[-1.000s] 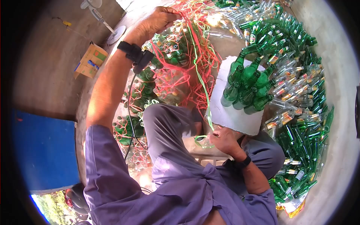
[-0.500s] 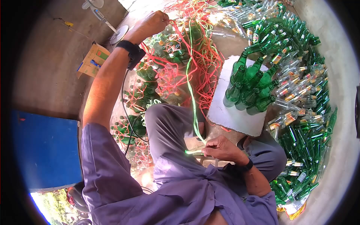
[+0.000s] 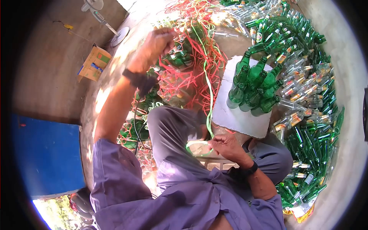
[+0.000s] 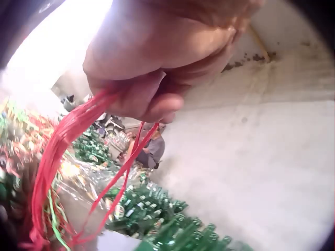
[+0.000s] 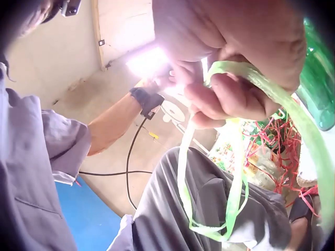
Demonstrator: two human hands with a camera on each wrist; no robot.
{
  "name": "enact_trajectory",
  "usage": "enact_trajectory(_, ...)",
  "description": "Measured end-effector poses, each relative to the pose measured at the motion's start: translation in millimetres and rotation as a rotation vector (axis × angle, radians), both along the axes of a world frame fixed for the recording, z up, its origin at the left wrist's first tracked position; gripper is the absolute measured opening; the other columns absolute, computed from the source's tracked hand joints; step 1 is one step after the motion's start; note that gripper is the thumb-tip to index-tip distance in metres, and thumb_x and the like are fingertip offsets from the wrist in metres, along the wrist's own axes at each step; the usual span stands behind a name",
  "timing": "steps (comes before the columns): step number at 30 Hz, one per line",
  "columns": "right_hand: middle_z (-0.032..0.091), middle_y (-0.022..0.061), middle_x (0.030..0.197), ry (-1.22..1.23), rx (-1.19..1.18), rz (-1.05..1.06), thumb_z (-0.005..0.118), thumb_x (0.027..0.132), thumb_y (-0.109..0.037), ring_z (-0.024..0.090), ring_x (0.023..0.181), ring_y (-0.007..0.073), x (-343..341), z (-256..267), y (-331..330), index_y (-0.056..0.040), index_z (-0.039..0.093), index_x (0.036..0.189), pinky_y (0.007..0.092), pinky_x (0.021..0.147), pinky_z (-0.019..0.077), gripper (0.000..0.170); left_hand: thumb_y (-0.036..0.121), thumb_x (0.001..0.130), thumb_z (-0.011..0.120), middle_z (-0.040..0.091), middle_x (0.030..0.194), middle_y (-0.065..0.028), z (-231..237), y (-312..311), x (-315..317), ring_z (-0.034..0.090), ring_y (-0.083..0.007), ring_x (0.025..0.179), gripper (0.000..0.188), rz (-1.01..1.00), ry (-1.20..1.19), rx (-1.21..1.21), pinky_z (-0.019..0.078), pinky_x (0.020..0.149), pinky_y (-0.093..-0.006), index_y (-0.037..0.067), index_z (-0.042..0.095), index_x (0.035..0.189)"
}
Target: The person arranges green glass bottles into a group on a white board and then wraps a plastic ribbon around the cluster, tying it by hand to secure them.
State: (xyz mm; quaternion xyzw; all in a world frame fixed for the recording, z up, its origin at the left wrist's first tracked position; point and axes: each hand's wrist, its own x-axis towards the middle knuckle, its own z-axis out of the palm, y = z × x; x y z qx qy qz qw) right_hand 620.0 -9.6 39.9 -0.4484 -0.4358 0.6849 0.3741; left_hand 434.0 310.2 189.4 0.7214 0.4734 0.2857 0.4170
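Raised at the upper left of the head view, my left hand (image 3: 156,45) has curled fingers. The left wrist view shows it gripping red plastic strands (image 4: 56,149), which hang down in a bundle. In front of my lap, my right hand (image 3: 230,148) pinches a light green plastic strip (image 3: 209,115). This strip runs up into a heap of red and green strands (image 3: 205,82). Its free end makes a loop below the fingers in the right wrist view. Close by, several green bottles (image 3: 253,84) stand grouped on a white board (image 3: 239,124).
Loose green bottles (image 3: 306,153) and clear bottles (image 3: 295,86) lie piled along the right wall. Bottles wrapped in strands (image 3: 178,57) stand beyond my bent knee (image 3: 168,119). A cardboard box (image 3: 94,63) and a fan (image 3: 120,36) are by the left wall.
My left hand swung left, then came down closer to me. My right hand drew toward my lap, then rose slightly. The green strip went straighter, then slackened into a curve.
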Motion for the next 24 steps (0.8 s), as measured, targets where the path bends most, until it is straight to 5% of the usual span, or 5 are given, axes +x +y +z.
enact_trajectory(6,0.067,0.0025,0.073,-0.029,-0.026,-0.289,0.059,0.096,-0.014,0.052,0.056,0.0040,-4,-25,7,0.0013,0.070,0.082,0.0214,0.052,0.0416,0.023,0.026,0.099,0.055,0.056,0.068,0.0026,-16,-99,0,0.047,-0.0045,0.054,0.027,-0.167,0.017,-0.199,0.0362,0.050,-0.0201,0.001,0.066,0.104)
enact_trajectory(8,0.066,0.0041,0.072,-0.001,-0.048,-0.375,0.060,0.095,-0.016,0.054,0.056,0.0059,-8,-27,13,0.0037,0.069,0.081,0.0221,0.052,0.0438,0.026,0.028,0.100,0.055,0.056,0.069,0.0027,-25,-130,3,0.049,-0.0040,0.057,0.028,-0.229,0.012,-0.428,0.0384,0.052,-0.0195,0.003,0.066,0.104)
enact_trajectory(14,0.064,0.0033,0.072,0.210,-0.240,-0.367,0.057,0.092,-0.010,0.056,0.059,0.0070,-18,-34,26,0.0022,0.069,0.088,0.0209,0.054,0.0442,0.017,0.019,0.102,0.049,0.065,0.081,-0.0003,-94,-196,4,0.054,-0.0056,0.065,0.026,-0.570,0.028,-0.558,0.0468,0.060,-0.0217,0.001,0.064,0.113)
enact_trajectory(24,0.065,0.0027,0.079,0.209,-0.159,-0.338,0.055,0.091,-0.006,0.056,0.063,0.0066,-25,-40,28,0.0042,0.067,0.110,0.0196,0.058,0.0450,0.025,0.024,0.096,0.061,0.066,0.079,-0.0035,-159,-201,-12,0.059,-0.0071,0.061,0.025,-0.310,-0.065,-0.822,0.0383,0.047,-0.0199,0.000,0.066,0.096)
